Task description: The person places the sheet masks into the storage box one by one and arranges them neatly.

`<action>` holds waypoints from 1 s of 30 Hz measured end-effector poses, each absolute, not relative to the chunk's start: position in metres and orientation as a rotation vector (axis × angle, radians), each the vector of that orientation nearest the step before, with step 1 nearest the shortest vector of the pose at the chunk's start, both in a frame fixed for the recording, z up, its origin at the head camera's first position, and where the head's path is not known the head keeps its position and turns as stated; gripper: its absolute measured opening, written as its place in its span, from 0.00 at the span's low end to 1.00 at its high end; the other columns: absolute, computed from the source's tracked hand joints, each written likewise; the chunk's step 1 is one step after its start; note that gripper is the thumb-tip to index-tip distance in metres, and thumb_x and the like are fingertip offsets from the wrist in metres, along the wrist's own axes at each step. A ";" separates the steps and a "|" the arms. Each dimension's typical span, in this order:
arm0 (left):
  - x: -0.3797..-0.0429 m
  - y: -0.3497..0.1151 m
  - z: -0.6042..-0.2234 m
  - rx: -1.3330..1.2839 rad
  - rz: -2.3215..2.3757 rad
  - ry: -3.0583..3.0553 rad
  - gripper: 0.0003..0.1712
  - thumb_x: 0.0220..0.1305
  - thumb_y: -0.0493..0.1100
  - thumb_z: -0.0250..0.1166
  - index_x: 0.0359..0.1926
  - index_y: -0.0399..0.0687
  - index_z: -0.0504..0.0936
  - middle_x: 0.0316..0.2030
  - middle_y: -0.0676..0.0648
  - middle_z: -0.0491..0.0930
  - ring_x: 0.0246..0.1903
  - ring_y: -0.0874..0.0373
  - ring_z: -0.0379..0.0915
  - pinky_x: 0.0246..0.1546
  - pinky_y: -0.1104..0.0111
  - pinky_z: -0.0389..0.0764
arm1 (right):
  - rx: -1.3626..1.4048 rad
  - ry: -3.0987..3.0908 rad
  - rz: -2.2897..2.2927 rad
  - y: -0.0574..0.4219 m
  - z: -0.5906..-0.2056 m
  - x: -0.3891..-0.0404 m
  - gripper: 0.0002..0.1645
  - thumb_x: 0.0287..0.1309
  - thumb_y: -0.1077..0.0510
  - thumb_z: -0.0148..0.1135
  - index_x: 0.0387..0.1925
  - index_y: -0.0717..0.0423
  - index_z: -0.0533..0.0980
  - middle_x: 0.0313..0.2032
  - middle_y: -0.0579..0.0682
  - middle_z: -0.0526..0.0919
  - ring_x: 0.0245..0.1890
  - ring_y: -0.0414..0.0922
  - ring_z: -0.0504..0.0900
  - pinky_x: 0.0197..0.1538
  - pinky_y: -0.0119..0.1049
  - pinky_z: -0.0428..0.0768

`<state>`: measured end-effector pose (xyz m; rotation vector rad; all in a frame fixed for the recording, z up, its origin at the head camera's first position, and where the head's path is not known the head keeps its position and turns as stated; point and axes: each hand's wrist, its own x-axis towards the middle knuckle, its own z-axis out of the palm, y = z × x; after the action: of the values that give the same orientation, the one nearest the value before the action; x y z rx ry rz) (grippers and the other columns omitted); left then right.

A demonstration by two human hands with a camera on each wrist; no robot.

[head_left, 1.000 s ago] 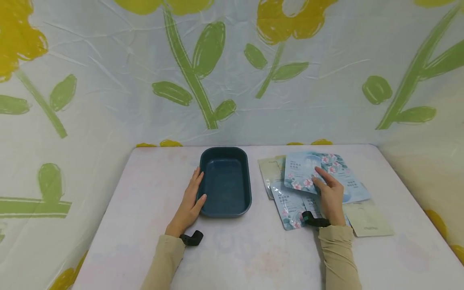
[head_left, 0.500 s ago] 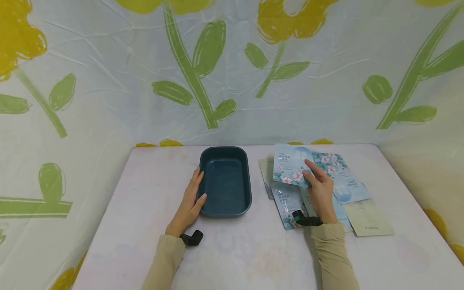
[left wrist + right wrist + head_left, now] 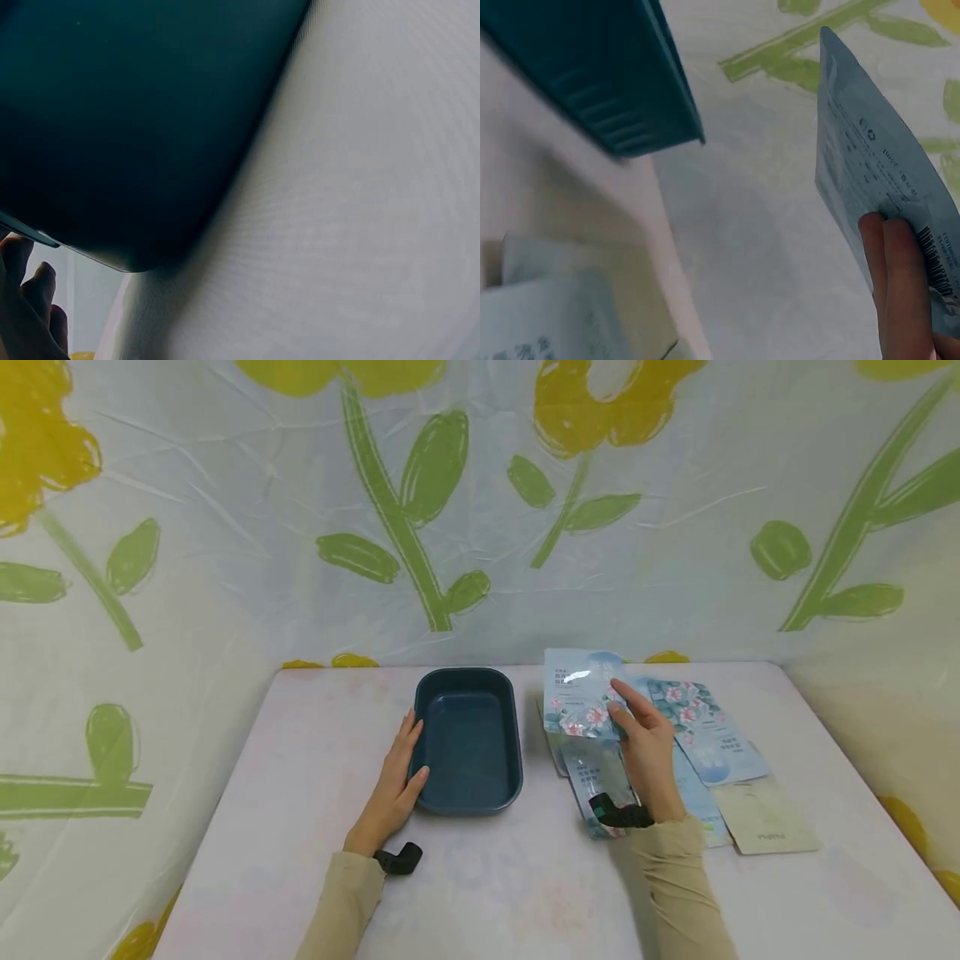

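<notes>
My right hand [image 3: 648,753] pinches a light blue face mask sachet [image 3: 576,687] by its right edge, between thumb and fingers. The sachet is raised over other sachets, its flowered front facing the head camera; the right wrist view shows its printed back [image 3: 866,142] with a barcode. My left hand [image 3: 392,789] rests along the left side of a dark teal rectangular tray [image 3: 468,752], fingers straight at the rim and thumb near the front corner. Nothing lies inside the tray. In the left wrist view the tray's outer wall [image 3: 135,135] fills much of the picture.
Several more sachets lie overlapping on the right of the white table [image 3: 480,893]: a blue flowered one [image 3: 705,727], a pale green one [image 3: 765,817] and another blue one [image 3: 592,777] under the right hand. A flower-printed cloth [image 3: 247,568] stands behind the table.
My right hand has moved left, carrying the blue sachet up off the pile toward the tray. More of the sachets beneath now show. My left hand and the tray have stayed in place.
</notes>
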<state>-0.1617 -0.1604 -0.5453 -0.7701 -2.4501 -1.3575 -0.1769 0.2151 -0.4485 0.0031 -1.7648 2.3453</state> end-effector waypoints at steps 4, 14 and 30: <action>-0.162 -0.162 -0.546 -0.760 -1.340 -2.456 0.38 0.76 0.49 0.48 0.79 0.48 0.44 0.79 0.45 0.37 0.77 0.48 0.31 0.74 0.50 0.39 | 0.002 -1.792 2.326 0.200 -0.441 -0.178 0.27 0.69 0.64 0.57 0.68 0.64 0.68 0.73 0.56 0.62 0.34 0.31 0.76 0.19 0.26 0.60; -0.160 -0.165 -0.544 -0.762 -1.332 -2.463 0.38 0.76 0.48 0.49 0.79 0.47 0.45 0.79 0.44 0.38 0.77 0.47 0.32 0.75 0.52 0.39 | -0.019 -1.869 2.316 0.159 -0.442 -0.180 0.26 0.71 0.65 0.53 0.68 0.60 0.69 0.69 0.53 0.67 0.59 0.48 0.75 0.52 0.30 0.81; -0.159 -0.158 -0.543 -0.707 -1.358 -2.489 0.40 0.73 0.42 0.52 0.79 0.49 0.45 0.79 0.47 0.37 0.77 0.50 0.33 0.74 0.47 0.41 | 0.116 -2.122 2.387 0.119 -0.467 -0.172 0.29 0.70 0.68 0.51 0.70 0.59 0.67 0.73 0.52 0.62 0.66 0.52 0.69 0.55 0.27 0.78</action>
<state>-0.1595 -0.1575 -0.5434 -0.7070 -2.4893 -1.3577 -0.1721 0.1191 -0.4668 0.1156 -2.1224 2.3874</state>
